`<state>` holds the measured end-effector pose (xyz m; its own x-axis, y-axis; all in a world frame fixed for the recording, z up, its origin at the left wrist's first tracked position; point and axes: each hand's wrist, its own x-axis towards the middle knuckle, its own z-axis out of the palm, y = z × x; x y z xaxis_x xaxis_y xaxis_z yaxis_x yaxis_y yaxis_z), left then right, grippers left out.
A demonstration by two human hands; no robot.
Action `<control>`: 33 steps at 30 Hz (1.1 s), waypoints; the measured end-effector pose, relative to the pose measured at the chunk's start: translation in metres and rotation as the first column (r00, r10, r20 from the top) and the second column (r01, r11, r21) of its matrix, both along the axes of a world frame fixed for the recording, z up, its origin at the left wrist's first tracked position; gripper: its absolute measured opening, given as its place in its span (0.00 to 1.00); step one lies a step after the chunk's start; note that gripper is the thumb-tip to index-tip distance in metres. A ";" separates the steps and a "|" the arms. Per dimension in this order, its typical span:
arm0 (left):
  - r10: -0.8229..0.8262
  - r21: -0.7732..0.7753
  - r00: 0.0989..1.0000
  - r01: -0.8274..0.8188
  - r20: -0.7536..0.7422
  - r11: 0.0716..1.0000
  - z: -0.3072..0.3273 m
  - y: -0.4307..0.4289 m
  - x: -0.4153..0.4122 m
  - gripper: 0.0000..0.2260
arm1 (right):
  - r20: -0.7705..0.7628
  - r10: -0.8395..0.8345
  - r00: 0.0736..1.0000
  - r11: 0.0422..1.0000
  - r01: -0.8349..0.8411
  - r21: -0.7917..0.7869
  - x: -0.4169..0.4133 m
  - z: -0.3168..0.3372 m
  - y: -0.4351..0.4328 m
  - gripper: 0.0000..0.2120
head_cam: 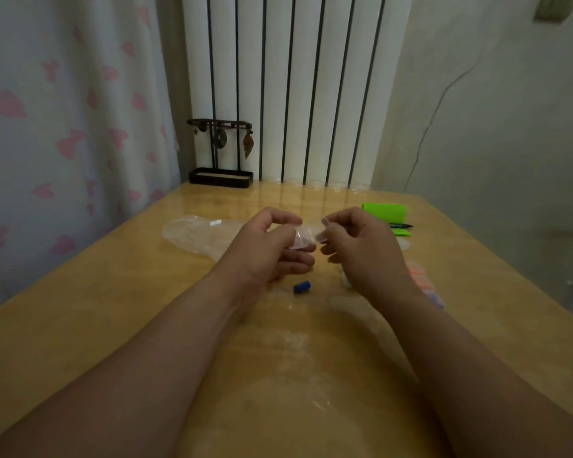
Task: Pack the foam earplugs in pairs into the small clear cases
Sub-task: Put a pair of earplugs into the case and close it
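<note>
Over the bench: one case held open, packing barely begun

Across the bench point(139, 312) no filled case can be seen, so most of the task is judged to be left. At the far left a crumpled clear bag point(196, 234) is laid flat. Above mid-bench the left hand point(262, 252) and the right hand point(358, 249) are raised close together. A case point(306, 239) is pinched between their fingers point(336, 219), one half by each hand, as if being opened. A faint pink tint is seen in it; whether an earplug is inside cannot be told. Beside the right forearm, a heap of orange and purple earplugs point(424, 282) is partly hidden and is yet to be paired. A single blue earplug point(301, 287) lies loose just below the hands and is judged likely to be packed next.
</note>
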<state>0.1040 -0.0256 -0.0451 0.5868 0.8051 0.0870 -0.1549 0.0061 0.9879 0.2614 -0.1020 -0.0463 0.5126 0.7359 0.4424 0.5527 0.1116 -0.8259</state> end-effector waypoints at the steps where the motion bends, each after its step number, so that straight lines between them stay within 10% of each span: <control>1: -0.053 -0.045 0.999 0.053 0.008 0.998 0.001 0.000 -0.001 0.10 | 0.013 -0.009 1.000 1.000 0.009 0.010 0.002 0.001 0.000 0.05; 7: -0.409 -0.105 0.910 0.401 -0.064 0.910 -0.004 -0.008 -0.003 0.15 | 0.091 0.098 0.991 0.995 -0.097 -0.012 -0.001 -0.002 -0.001 0.07; 16: -0.175 -0.281 0.976 0.206 0.131 0.937 0.016 0.012 -0.013 0.20 | -0.052 0.064 0.997 0.998 -0.063 0.015 -0.004 -0.005 0.005 0.11; 33: 0.062 -0.428 0.918 0.122 0.392 0.896 -0.004 0.023 -0.036 0.13 | 0.492 0.130 0.861 0.972 -0.012 -0.235 -0.020 -0.024 0.018 0.10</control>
